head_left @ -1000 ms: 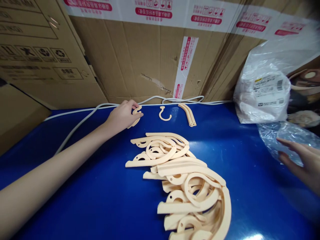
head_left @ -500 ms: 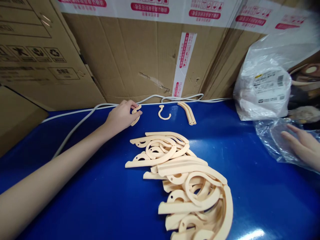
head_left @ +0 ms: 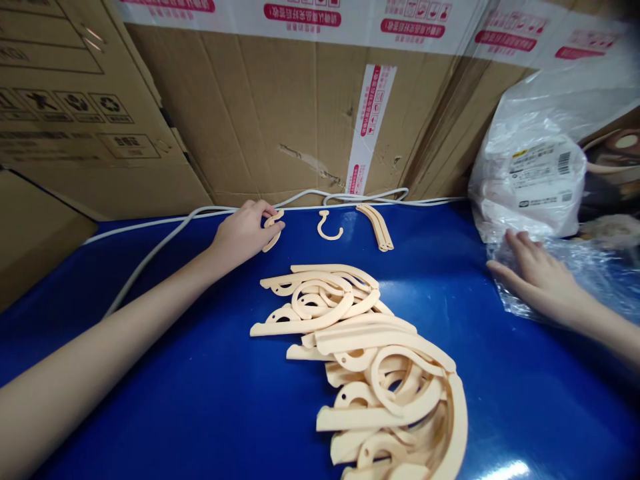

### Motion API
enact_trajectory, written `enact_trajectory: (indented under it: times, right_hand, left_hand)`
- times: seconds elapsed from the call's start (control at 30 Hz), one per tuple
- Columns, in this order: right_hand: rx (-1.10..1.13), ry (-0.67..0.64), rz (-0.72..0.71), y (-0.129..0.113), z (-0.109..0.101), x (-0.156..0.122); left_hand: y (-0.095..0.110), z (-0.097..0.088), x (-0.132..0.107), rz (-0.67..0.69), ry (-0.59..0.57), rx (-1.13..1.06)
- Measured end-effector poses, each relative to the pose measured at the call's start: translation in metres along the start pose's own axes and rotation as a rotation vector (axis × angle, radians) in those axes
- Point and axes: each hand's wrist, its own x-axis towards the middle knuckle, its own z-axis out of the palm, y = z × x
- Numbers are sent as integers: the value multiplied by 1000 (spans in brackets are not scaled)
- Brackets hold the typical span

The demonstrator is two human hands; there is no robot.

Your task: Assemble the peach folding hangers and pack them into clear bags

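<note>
My left hand [head_left: 246, 230] is closed, its thumb and fingers around a small beige curved plastic piece [head_left: 273, 241] at the back of the blue table. To its right lie a beige hanger hook [head_left: 331, 235] and a pair of slim curved hanger arms [head_left: 376, 227] side by side. In the middle is a heap of beige folding-hanger parts [head_left: 390, 337], overlapping one another. My right hand [head_left: 540, 277] is open, fingers apart, resting over crumpled clear plastic film [head_left: 515, 303] on the right.
A white plastic bag with a printed label [head_left: 530, 173] stands behind my right hand, with dark items beside it. Cardboard boxes [head_left: 280, 120] wall off the back and left. A white cable [head_left: 195, 217] runs along the table's back edge and down the left.
My right hand has moved left and inward over the clear film, which has bunched up toward the white bag. My left hand stays on the curved piece.
</note>
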Motion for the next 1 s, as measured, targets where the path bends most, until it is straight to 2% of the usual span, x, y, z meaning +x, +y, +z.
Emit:
enact_trajectory:
  times: [0.1,0.2,0.4,0.43,0.53,0.6,0.7,0.8,0.9,1.0]
  right_hand:
    - [-29,-94,38,-10,0,-2]
    - [-9,-148,-30,-1,-2,-12]
    - [40,-177,-290,63,-5,-31]
    - [44,-223,-314,74,-4,-30]
    - [77,-171,-276,98,-1,-25]
    - [86,-143,-240,104,1,-23]
    - [65,-137,-229,100,-1,-23]
    - [-35,-106,-306,91,-13,-20]
    - [-152,45,-411,72,-37,-10]
    - [-133,318,-554,28,-66,-6]
  left_hand:
    - [0,0,0,2,2,-2]
    - [0,0,-1,4,5,-8]
    - [-2,0,-3,24,3,-19]
    - [-3,0,-3,24,3,-21]
    - [-4,1,-4,25,7,-26]
    - [-4,1,-3,22,12,-30]
    - [-3,1,-2,17,11,-43]
    - [-3,-2,0,22,5,-62]
    - [-4,-6,1,40,6,-73]
    - [-3,-10,-1,67,12,-71]
